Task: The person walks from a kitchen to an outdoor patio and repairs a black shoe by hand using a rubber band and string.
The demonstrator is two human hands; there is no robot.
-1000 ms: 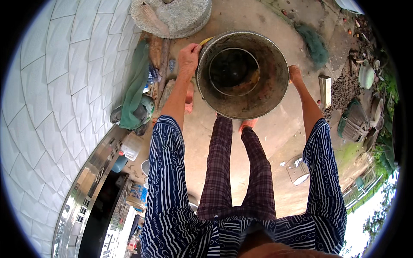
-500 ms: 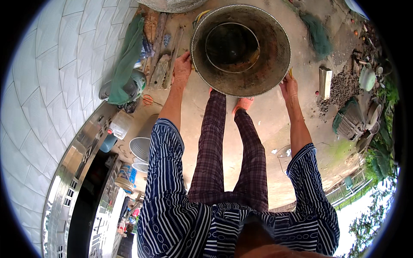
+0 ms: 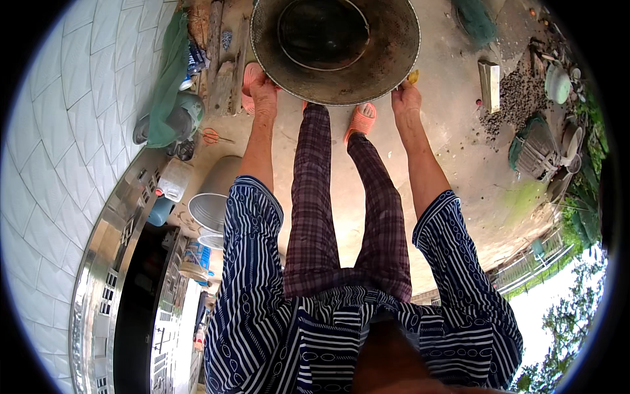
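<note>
A large round metal tub with a braided-looking rim hangs in front of my legs, its wide mouth facing me. Inside, the wall is stained brown, and a pale ring surrounds the dark bottom. My left hand grips the tub at its near left edge, fingers partly hidden. At the near right edge my right hand is closed on it too, with a small yellow piece showing beside the fingers. A pink slipper appears left of my left hand. My right foot wears a pink slipper.
Left stand wooden planks, orange-handled scissors, green netting, a white jug and a metal bucket. On the right are a pale block, a scatter of dark bits and a basket.
The tub and both hands have shifted up and left in view, and the tub's top is now cut off. The pink slipper by my left hand has come into sight. Both hands keep their grip.
</note>
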